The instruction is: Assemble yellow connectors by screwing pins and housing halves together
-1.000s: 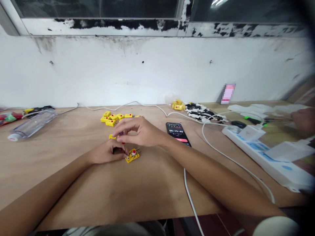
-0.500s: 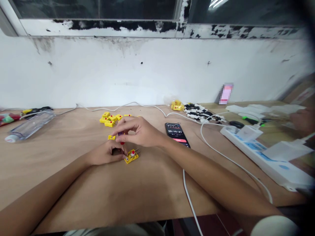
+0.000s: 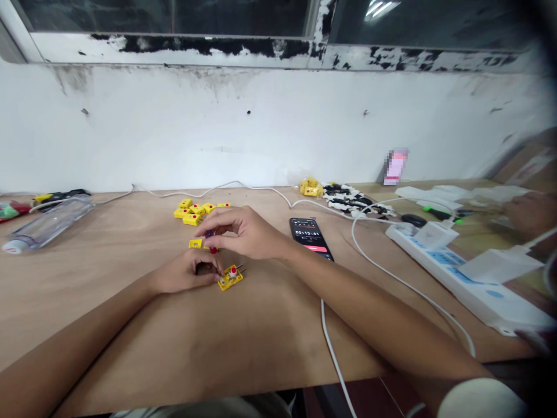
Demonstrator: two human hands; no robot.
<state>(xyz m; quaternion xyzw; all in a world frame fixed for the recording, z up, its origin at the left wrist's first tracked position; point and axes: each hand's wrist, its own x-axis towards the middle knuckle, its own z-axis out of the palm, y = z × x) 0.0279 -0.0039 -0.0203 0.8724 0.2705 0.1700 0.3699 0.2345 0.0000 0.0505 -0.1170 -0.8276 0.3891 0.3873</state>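
My left hand [image 3: 188, 272] rests on the wooden table [image 3: 243, 342], its fingers curled against a small yellow connector [image 3: 230, 278] with a red dot and metal pins. My right hand [image 3: 243, 232] hovers just above and behind it, fingers pinched on a small tool with a red and purple handle [image 3: 212, 242], most of which is hidden. Another single yellow connector [image 3: 195, 243] lies just left of that tool.
Several yellow connectors [image 3: 196, 210] lie behind the hands. A phone [image 3: 310, 237] showing a timer lies to the right, crossed by white cables [image 3: 391, 273]. A white power strip [image 3: 470, 278], a clear case [image 3: 47, 227] and a bag of parts [image 3: 339, 195] are there. Another person's hand [image 3: 528, 212] is far right.
The camera view has drifted slightly; both hands stay at the same connector, the right hand's pinched fingers shifting a little. The phone timer has ticked on.
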